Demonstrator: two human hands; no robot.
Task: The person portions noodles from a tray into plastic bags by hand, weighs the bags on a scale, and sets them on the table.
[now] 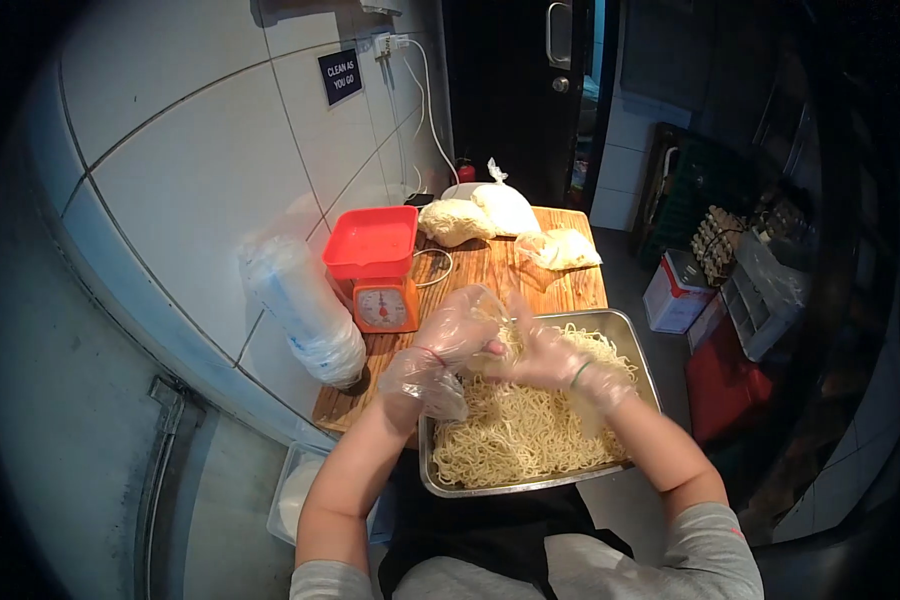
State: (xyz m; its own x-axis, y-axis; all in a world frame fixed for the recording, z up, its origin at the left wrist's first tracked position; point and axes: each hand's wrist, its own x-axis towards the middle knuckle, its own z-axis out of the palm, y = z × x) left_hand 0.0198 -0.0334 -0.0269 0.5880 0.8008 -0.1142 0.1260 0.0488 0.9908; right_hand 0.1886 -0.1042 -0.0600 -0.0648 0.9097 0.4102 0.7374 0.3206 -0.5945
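Both of my hands wear clear plastic gloves above a metal tray (532, 487) filled with pale yellow noodles (525, 430). My left hand (458, 335) is closed, its fingers curled, with clear, glossy plastic about them. Whatever it holds, if anything, cannot be made out. A red band circles the left wrist. Close beside it, my right hand (545, 352) has its fingers stretched out and apart, with a green band at the wrist. The hands almost meet over the tray's far left part. They hide some of the noodles.
An orange kitchen scale (385, 305) with a red pan (372, 240) stands left on the wooden table (560, 292). Beside it leans a plastic-wrapped roll or stack (305, 315). Filled bags (457, 222) lie at the back. A tiled wall borders the left; bins and egg trays (715, 245) stand right.
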